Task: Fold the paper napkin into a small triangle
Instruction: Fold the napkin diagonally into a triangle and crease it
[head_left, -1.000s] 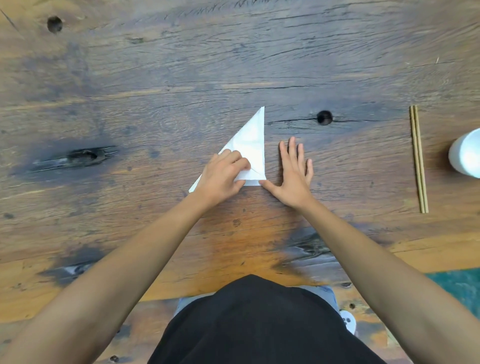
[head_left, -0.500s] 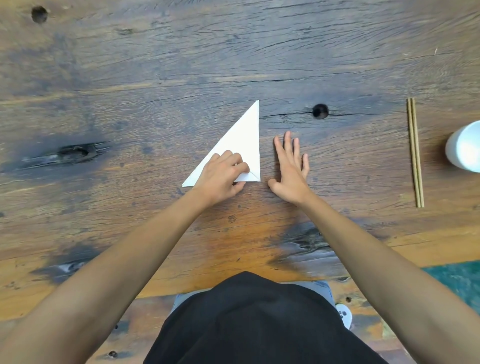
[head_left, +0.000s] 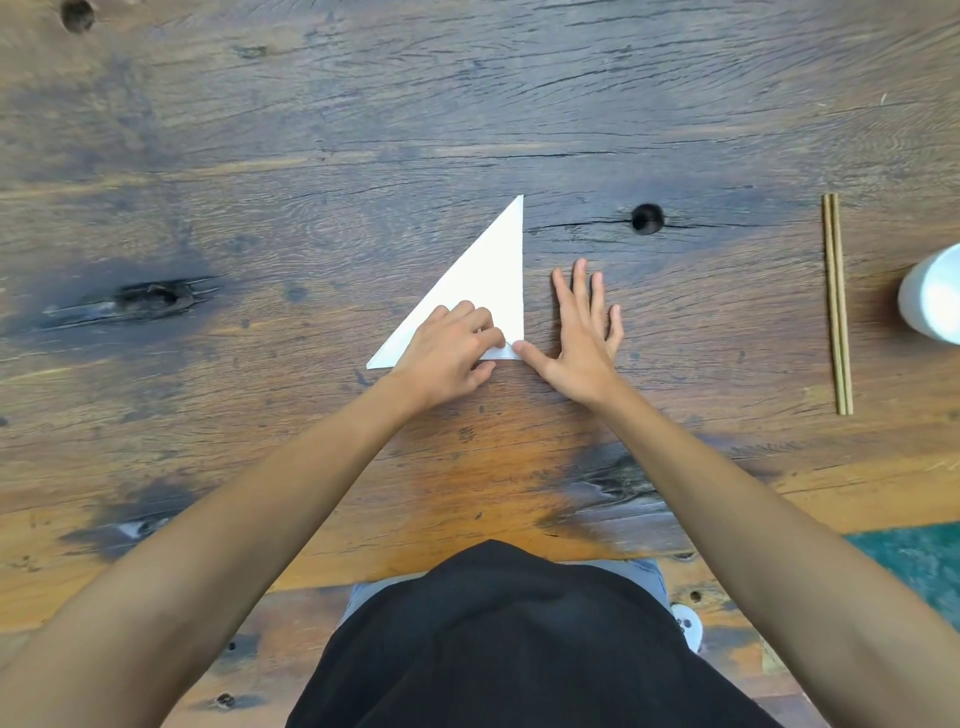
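The paper napkin (head_left: 491, 280) lies flat on the wooden table (head_left: 311, 156) in front of you, already a white triangle: one straight edge runs up its right side to a sharp far tip, a long slanted edge falls away to a point at the near left, and the square corner sits at the near right.

Your left hand (head_left: 447, 358) rests on the near part of the napkin, fingers curled under and knuckles up, pressing down close to the near edge. It covers the middle of that edge, and its fingertips (head_left: 496, 340) end just short of the square corner. It is bent but not closed around anything; the paper is pinned under it, not pinched.

Your right hand (head_left: 582, 343) lies spread and flat on the table just to the right of the napkin, palm down, fingers pointing away from you. Only its thumb (head_left: 527, 353) reaches the paper, touching the near right corner beside your left fingertips. It holds nothing.

Farther right, well apart from the napkin, a pair of chopsticks (head_left: 836, 304) lies side by side, pointing away from you. Beyond them, at the right border, a white cup (head_left: 935, 296) is partly cut off. A dark knot hole (head_left: 647, 218) marks the table just right of the napkin's far tip.
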